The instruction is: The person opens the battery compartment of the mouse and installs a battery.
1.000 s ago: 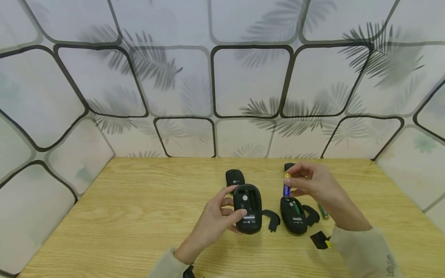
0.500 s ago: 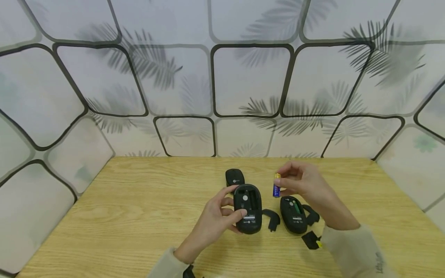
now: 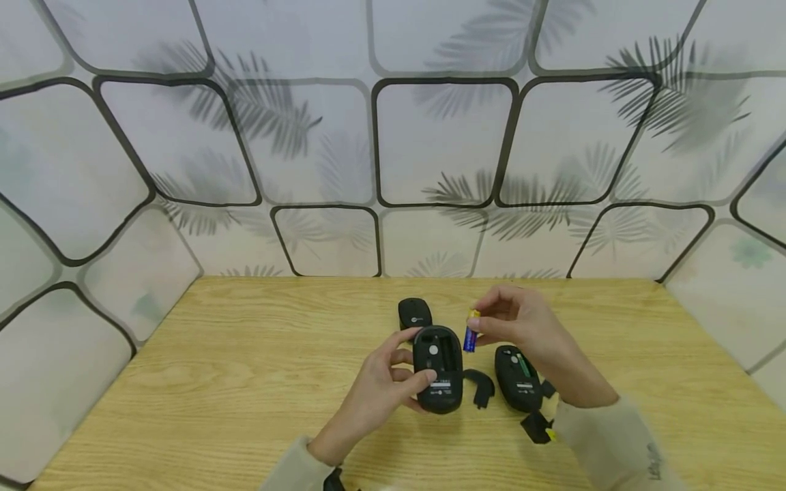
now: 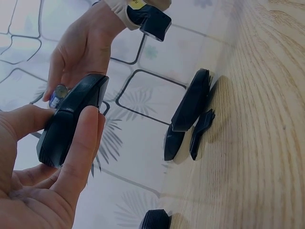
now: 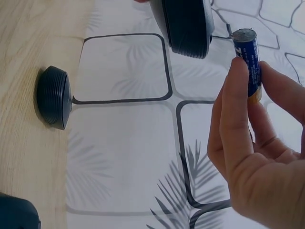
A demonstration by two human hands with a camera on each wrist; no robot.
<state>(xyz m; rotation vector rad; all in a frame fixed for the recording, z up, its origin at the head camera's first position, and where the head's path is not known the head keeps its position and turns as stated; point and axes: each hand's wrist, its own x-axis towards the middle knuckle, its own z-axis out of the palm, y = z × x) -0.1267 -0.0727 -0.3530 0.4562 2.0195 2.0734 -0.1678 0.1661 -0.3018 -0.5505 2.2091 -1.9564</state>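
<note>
The left hand's [image 3: 382, 383] fingers are clamped round one mouse [image 3: 445, 365], held bottom-up above the desk [image 3: 276, 354]. Just beside it, not touching, a blue and yellow battery [image 3: 470, 339] is pinched in the right hand's [image 3: 522, 320] fingers. On the desk lie a curved cover [image 3: 484, 391], a second mouse [image 3: 518, 382] to its right and, farthest back, a third mouse [image 3: 414, 312].

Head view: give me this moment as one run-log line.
left hand: holds uncovered mouse | right hand: pinches battery | battery: outside mouse
</note>
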